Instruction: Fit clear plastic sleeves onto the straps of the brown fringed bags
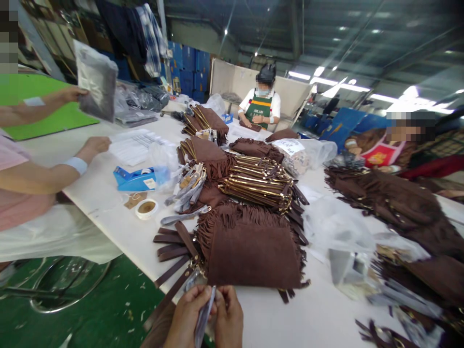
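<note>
At the front table edge, my left hand [189, 313] and my right hand [228, 316] pinch a narrow strap in greyish plastic wrap [203, 319] between their fingertips. Just beyond them lies a pile of dark brown fringed bags [252, 253], with loose brown straps [177, 246] and gold clasps fanned out to its left. Behind this pile, more bags are stacked with their gold zipper edges [259, 181] facing up. Several plastic-wrapped straps with gold hooks [190, 186] rest left of that stack, and a single wrapped strap [183, 215] lies nearer to me.
A blue tape dispenser [135, 180], a white tape roll [156, 211] and papers [136, 145] lie to the left. A co-worker's hand [74, 94] there holds a bagged item [97, 82]. Two other people sit across the table. Clear plastic [337, 224] and brown bags [391, 203] spread rightward.
</note>
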